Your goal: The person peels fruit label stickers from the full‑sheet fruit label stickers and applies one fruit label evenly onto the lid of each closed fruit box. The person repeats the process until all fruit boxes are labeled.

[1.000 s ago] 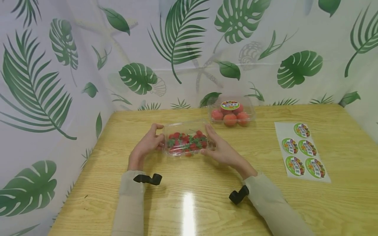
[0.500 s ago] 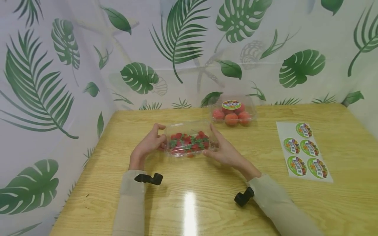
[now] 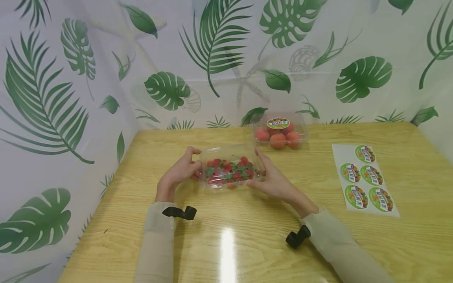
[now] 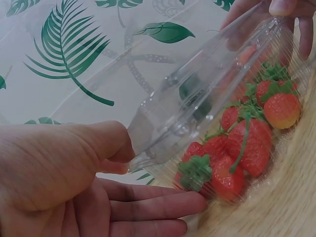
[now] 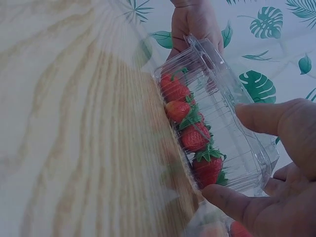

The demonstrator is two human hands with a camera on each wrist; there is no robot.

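A clear plastic clamshell box (image 3: 226, 151) with red strawberries (image 4: 249, 148) inside sits mid-table, its lid lying over the fruit. At its left end my left hand (image 3: 180, 171) pinches the rim between thumb and forefinger; the other fingers (image 4: 153, 207) stretch out along the end wall. My right hand (image 3: 277, 182) grips the right end, with the thumb at the near corner and the forefinger at the far corner. In the right wrist view, two digits of the right hand (image 5: 291, 148) press the box from opposite sides, and green-leafed strawberries (image 5: 195, 136) show through the ribbed wall.
Behind, a second clear box (image 3: 301, 135) holds several peach-like fruits (image 3: 278, 140) and bears an oval label (image 3: 278, 123). A white sheet (image 3: 339, 155) of round fruit stickers (image 3: 372, 175) lies to the right. Leaf-printed cloth (image 3: 219, 104) backs the wooden table (image 3: 247, 243).
The strawberry box and both hands have shifted slightly to the right, with the right forearm swinging a little outward. Both hands keep their hold, and the view has moved a little.
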